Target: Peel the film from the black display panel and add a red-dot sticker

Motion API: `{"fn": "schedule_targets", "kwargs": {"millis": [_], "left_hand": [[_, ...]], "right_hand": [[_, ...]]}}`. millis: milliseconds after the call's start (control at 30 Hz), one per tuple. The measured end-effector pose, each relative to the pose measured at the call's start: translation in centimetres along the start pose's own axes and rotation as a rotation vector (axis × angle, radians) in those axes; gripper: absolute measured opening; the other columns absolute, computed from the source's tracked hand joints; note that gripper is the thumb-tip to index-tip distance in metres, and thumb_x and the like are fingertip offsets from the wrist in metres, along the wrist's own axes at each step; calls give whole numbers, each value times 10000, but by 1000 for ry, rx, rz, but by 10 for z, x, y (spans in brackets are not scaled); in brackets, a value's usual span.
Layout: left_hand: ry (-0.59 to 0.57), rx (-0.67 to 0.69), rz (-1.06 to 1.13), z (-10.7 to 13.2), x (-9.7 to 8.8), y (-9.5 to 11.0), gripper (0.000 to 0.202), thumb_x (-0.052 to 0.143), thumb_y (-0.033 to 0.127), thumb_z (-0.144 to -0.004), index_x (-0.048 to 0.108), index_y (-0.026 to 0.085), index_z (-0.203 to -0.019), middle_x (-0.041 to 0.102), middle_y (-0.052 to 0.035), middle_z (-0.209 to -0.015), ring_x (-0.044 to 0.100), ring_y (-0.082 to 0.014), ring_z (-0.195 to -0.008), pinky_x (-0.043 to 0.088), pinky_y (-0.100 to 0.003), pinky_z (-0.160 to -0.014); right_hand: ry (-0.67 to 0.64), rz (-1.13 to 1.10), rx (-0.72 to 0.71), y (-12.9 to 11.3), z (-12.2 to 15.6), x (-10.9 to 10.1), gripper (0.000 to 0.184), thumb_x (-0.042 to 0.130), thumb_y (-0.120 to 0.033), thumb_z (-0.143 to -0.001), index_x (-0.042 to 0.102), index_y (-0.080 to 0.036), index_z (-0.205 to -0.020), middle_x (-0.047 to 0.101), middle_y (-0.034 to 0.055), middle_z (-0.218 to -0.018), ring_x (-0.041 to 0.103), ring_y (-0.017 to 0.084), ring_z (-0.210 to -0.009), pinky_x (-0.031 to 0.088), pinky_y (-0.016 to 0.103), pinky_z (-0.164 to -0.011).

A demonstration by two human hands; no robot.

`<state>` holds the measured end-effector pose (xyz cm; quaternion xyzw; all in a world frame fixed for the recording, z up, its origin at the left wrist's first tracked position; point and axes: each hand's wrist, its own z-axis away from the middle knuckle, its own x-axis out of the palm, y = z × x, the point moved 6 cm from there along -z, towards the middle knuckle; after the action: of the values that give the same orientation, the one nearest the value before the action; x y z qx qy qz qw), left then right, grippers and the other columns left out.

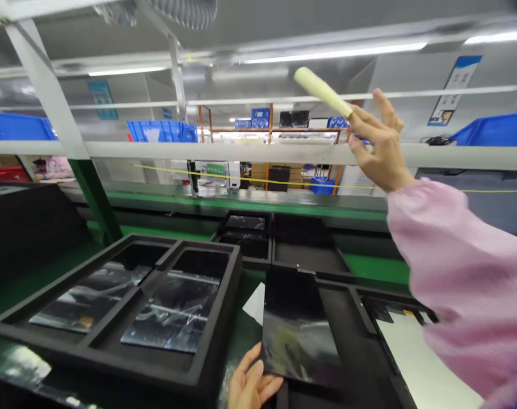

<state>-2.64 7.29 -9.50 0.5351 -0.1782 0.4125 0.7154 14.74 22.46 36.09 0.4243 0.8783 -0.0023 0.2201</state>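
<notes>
My right hand [379, 142] is raised high at the upper right, in a pink sleeve, pinching the end of a pale yellow-green stick-like tool [322, 91] that points up and left. Its other fingers spread out. My left hand [252, 383] sits at the bottom centre, fingers curled on the lower left corner of a glossy black flat panel [298, 329] that rests over a black foam tray [352, 341]. A white sheet [255, 304] peeks out just left of the panel.
A black foam tray [113, 346] with two compartments holding shiny panels lies at the left. More black trays [284, 244] sit behind on the green conveyor [369, 267]. A white rail [241, 152] crosses at head height, with blue bins [162, 130] beyond. A person in pink is far left.
</notes>
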Motion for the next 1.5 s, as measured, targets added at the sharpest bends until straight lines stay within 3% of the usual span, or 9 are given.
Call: {"fn": "schedule_targets", "kwargs": {"millis": [100,167,267,400,567,767,900,1233,1500], "left_hand": [[14,85,-174,12,4,18,591,826,463,-531,685,138,-1004,722,-102,-799,686,-212,-677,559,-406,-756],[24,165,-361,20,7,35,568,791,523,-551,713,143,-966,704,-143,-982,671,-275,-891,529,-436,-850],[57,371,-577,40,17,68,470,672,576,-683,739,170,-910,632,-125,-1177,518,-294,-1188,371,-401,-1058],[-200,310,-413,69,48,78,484,429,531,-882,700,160,-1035,681,-113,-1088,603,-254,-1065,468,-393,-957],[-186,216,-289,86,62,72,283,674,327,-785,701,157,-1010,723,-88,-988,674,-218,-908,555,-319,-798],[-151,232,-426,91,66,71,235,650,332,-801,743,145,-908,747,-71,-823,695,-184,-723,567,-274,-692],[-209,335,-584,99,75,78,223,598,315,-842,742,170,-931,746,-51,-896,687,-175,-793,539,-253,-765],[-136,578,-968,107,75,89,273,490,297,-901,742,210,-959,744,-53,-857,664,-175,-738,499,-263,-754],[-25,675,-1026,106,77,99,261,531,281,-871,766,204,-787,735,-46,-721,668,-172,-639,518,-237,-686]], "right_hand": [[-40,-2,-448,-85,84,-7,353,380,-67,-884,566,-136,-1176,477,30,-1327,253,243,-1346,199,482,-1040],[-159,-55,-571,-129,148,-3,306,445,-26,-843,612,-134,-1074,473,16,-1326,312,227,-1326,169,461,-1110],[-236,-190,-512,-164,222,-2,251,430,-51,-890,632,-131,-1016,462,12,-1331,335,178,-1319,129,421,-1167],[-288,-256,-504,-182,269,-5,281,404,-32,-903,648,-130,-1001,498,34,-1293,328,163,-1325,118,424,-1181],[-297,-423,-595,-192,277,-21,319,358,-19,-863,643,-85,-991,552,93,-1232,387,214,-1286,212,471,-1133],[-302,-745,43,-189,250,-18,207,489,-29,-823,593,-120,-977,617,98,-1043,516,221,-1052,462,376,-840],[-279,-805,187,-199,235,-9,171,555,4,-808,610,-124,-908,588,72,-897,509,164,-895,475,297,-750],[-205,-757,64,-204,234,-6,210,564,24,-804,598,-125,-948,621,69,-877,554,184,-820,484,328,-685],[-255,-874,207,-199,233,5,135,550,-31,-826,580,-156,-869,598,49,-850,556,146,-824,496,274,-716]]}}
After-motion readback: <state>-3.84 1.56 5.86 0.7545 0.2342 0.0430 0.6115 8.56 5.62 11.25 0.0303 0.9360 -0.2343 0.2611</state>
